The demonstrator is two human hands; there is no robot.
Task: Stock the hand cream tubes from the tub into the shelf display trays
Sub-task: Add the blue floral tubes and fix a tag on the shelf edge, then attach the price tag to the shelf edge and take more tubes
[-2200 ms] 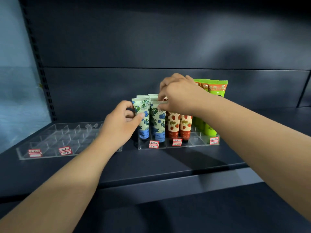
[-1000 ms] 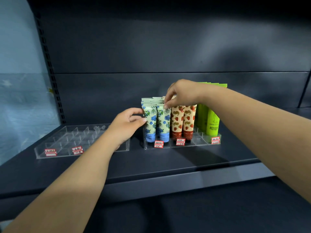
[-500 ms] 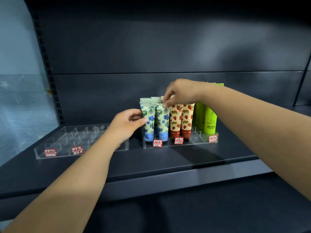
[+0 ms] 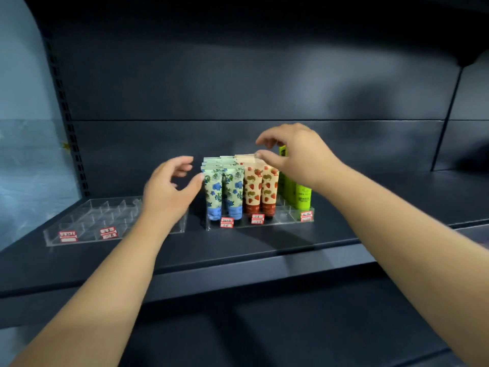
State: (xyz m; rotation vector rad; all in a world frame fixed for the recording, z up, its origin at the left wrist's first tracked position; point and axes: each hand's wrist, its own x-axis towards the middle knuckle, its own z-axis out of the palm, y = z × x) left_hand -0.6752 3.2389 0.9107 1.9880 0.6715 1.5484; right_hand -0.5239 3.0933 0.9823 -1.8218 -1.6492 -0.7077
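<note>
A dark shelf point(image 4: 238, 250) holds two clear trays. The right tray point(image 4: 285, 217) has tubes standing up in rows. The blue flower tubes point(image 4: 225, 189) are on its left side, the strawberry tubes point(image 4: 260, 188) are in the middle, and the green tubes point(image 4: 299, 194) are on the right. Small red and white price tags point(image 4: 227, 222) sit on the front of the tray.

The left hand point(image 4: 169, 192) is just left of the blue flower tubes. Its fingers are loose and spread, holding nothing, and its thumb tip is right next to the nearest one. The right hand point(image 4: 296, 154) is above the tubes, with loose, bent fingers that hold nothing. Its thumb is at the top of the far strawberry tubes.

The left tray point(image 4: 79, 229) has many small boxes and its own tags.
</note>
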